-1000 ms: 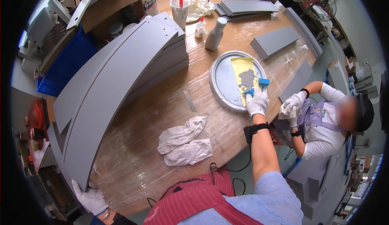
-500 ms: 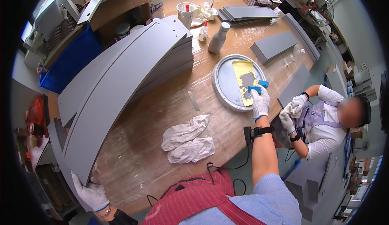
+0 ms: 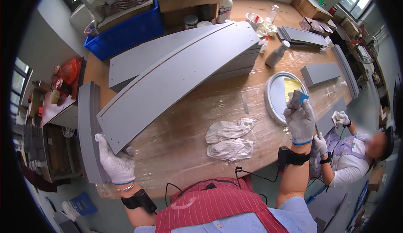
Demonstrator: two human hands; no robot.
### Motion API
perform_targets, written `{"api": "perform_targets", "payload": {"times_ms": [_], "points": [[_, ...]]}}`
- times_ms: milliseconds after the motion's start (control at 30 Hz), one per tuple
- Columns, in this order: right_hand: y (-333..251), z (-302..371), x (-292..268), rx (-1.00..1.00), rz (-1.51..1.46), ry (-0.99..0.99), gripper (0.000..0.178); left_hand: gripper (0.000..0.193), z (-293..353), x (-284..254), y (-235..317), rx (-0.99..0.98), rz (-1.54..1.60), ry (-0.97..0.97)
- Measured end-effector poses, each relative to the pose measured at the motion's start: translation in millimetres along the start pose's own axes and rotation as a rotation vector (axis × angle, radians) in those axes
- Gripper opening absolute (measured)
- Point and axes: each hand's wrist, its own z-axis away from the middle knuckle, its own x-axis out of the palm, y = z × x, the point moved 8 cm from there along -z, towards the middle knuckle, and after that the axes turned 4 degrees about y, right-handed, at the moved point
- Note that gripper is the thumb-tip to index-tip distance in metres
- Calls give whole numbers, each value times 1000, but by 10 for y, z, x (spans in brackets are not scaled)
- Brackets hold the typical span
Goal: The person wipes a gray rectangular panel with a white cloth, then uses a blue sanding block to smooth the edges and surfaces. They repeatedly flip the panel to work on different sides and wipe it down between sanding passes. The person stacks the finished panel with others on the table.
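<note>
My left hand (image 3: 115, 161), in a white glove, grips the near corner of a long, curved grey panel (image 3: 180, 82), with the thumb at its edge and the other fingers partly hidden. The panel lies on top of other grey boards. My gloved right hand (image 3: 300, 119) is raised in front of the round lidded bucket (image 3: 271, 103) and closed around a small blue spreader (image 3: 303, 97). Grey paste seems to coat part of the spreader. Behind that hand a yellow sheet (image 3: 291, 86) lies on the lid, largely covered from sight.
Two crumpled white gloves (image 3: 230, 149) and a thin metal strip (image 3: 244, 103) lie on the film-covered table. A grey bottle (image 3: 277, 54) stands beyond. Grey boards (image 3: 321, 74) are at the right, where a co-worker (image 3: 350, 157) holds a white cloth. A blue bin (image 3: 126, 33) sits far left.
My right hand has lifted the spreader off the yellow sheet and drawn it nearer. The view has swung left; my left hand stays at the panel's corner.
</note>
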Motion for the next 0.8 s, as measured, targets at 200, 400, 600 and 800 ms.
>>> {"api": "perform_targets", "payload": {"times_ms": [200,400,600,800], "points": [[11,253,952,-195,269,-261,53,63,42,142,75,-139,71,-243],[257,596,2324,-385,507,-502,61,77,59,172,79,-273,237,-439],[905,1029,3454,-334,737,-817,57,86,51,197,75,-309,276,-603],[1649,1528,4235,-445,1116,-1277,51,90,26,233,87,-361,308,-595]]}}
